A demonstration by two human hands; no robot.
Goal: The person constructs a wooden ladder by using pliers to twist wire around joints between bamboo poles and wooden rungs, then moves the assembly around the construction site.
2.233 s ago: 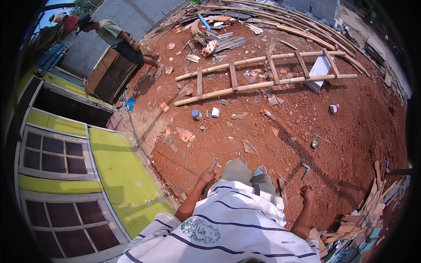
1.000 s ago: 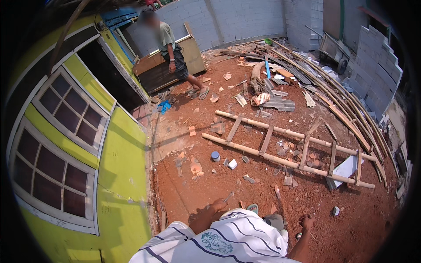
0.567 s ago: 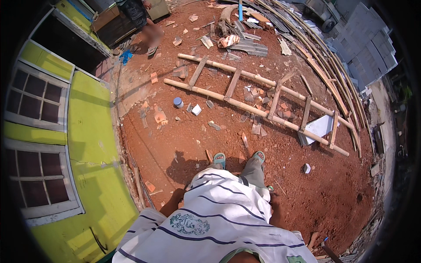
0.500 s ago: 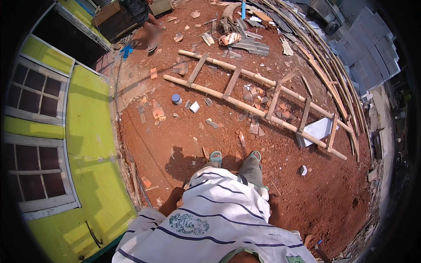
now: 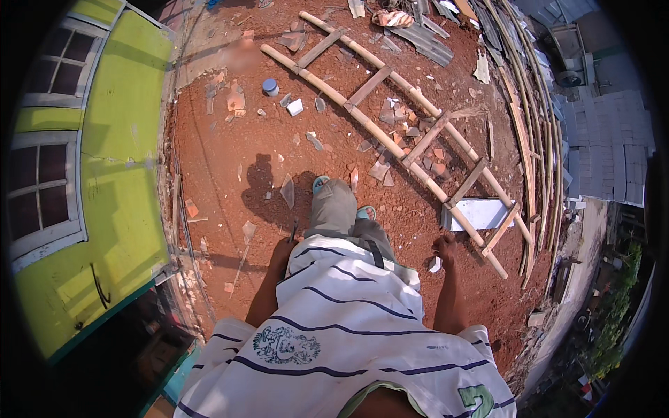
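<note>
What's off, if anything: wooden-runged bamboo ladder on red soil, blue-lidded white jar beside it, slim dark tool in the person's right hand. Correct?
Wrong side: the head view shows the slim dark tool in the left hand. The rest holds: wooden-runged bamboo ladder on red soil, blue-lidded white jar beside it.

Navy-striped white shirt point(image 5: 348, 341), olive-grey trousers point(image 5: 331, 211), teal sandals point(image 5: 320, 183), dark tool point(image 5: 294, 229), reddish-brown soil point(image 5: 216, 143), tan ladder point(image 5: 376, 132), lime-green wall point(image 5: 125, 188)
</note>
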